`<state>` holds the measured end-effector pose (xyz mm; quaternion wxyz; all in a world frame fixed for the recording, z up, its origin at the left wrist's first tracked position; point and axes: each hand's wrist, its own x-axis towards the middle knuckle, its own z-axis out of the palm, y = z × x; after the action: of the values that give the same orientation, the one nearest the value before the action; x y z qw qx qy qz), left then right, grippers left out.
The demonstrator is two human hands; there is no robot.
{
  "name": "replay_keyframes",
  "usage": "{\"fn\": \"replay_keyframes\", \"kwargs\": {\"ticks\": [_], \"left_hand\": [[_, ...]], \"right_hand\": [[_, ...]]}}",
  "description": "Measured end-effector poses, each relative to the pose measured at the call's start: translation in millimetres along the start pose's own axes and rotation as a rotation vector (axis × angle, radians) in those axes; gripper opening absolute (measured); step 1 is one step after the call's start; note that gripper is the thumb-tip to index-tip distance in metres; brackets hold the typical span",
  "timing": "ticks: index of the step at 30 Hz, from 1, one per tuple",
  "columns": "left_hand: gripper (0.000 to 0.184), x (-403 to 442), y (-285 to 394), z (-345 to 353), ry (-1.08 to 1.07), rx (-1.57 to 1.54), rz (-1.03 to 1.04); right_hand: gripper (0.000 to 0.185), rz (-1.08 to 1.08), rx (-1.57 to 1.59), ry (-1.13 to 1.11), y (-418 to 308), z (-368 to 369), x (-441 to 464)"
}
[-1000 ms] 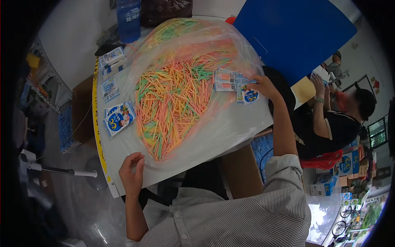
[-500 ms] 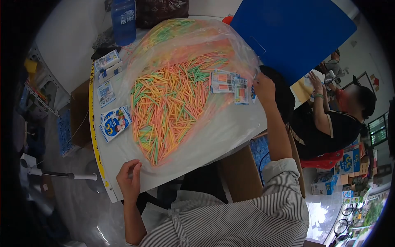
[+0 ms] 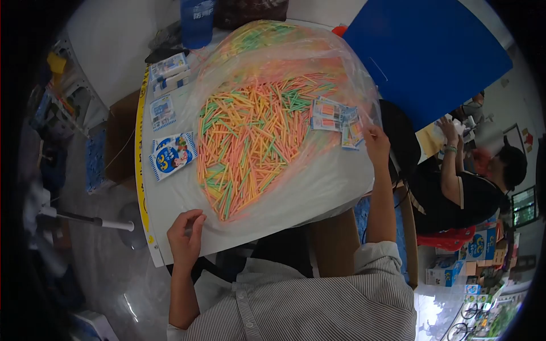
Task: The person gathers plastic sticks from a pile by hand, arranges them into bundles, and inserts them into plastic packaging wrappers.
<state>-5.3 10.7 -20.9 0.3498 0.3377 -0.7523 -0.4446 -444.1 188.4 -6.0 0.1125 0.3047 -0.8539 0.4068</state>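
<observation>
My left hand (image 3: 185, 238) is over the table's near left edge, fingers loosely curled, thumb a little apart, with nothing visible in it. My right hand (image 3: 377, 146) is bent at the right side of a large clear plastic bag (image 3: 335, 170), fingertips drawn together; what they hold, if anything, is hidden. Just left of it lies a small clear-and-blue packet (image 3: 352, 137) with coloured sticks inside, beside more such packets (image 3: 326, 115). Many thin pink, orange, yellow and green candy sticks (image 3: 250, 142) fill the bag's open part.
Blue-and-white packets (image 3: 172, 155) lie along the table's left side, with a small packet stack (image 3: 170, 73) behind. A blue bottle (image 3: 197, 25) stands at the back left. A blue board (image 3: 432, 57) rises at the right, and another person (image 3: 460, 193) works beyond it.
The view has shifted, so the table appears farther right. My right hand has come nearer to me along the bag's edge, and the packet beside it lies differently. My left hand stays near the table edge.
</observation>
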Motion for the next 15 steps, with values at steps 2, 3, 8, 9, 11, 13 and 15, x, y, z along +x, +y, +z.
{"fn": "replay_keyframes", "kwargs": {"ticks": [2, 3, 8, 9, 11, 13, 15], "left_hand": [[0.011, -0.7, 2.7, -0.7, 0.001, 0.029, -0.012], [0.011, 1.5, 3.9, -2.1, -0.02, 0.048, 0.021], [0.01, 2.3, 4.6, -1.3, -0.004, 0.021, -0.021], [0.01, 1.8, 5.2, -1.3, 0.002, 0.03, -0.013], [0.01, 1.2, 7.0, -1.2, -0.007, 0.035, -0.008], [0.01, 1.1, 9.8, 1.6, -0.024, 0.034, 0.002], [0.01, 2.1, 12.5, 5.0, -0.038, 0.024, 0.002]], "right_hand": [[0.015, -0.065, 0.023, 0.035, -36.6, 0.2, -23.1], [0.015, -0.065, 0.042, 0.009, -52.5, 5.1, -35.4], [0.01, -0.264, 0.296, -0.461, -133.0, 35.2, -90.0], [0.01, -0.268, 0.307, -0.472, -139.6, 41.7, -90.5], [0.015, -0.256, 0.213, -0.407, -149.9, 55.8, -83.5], [0.02, -0.257, 0.064, -0.432, -156.4, 60.8, -73.5], [0.024, -0.258, -0.087, -0.453, -164.5, 65.9, -67.4]]}}
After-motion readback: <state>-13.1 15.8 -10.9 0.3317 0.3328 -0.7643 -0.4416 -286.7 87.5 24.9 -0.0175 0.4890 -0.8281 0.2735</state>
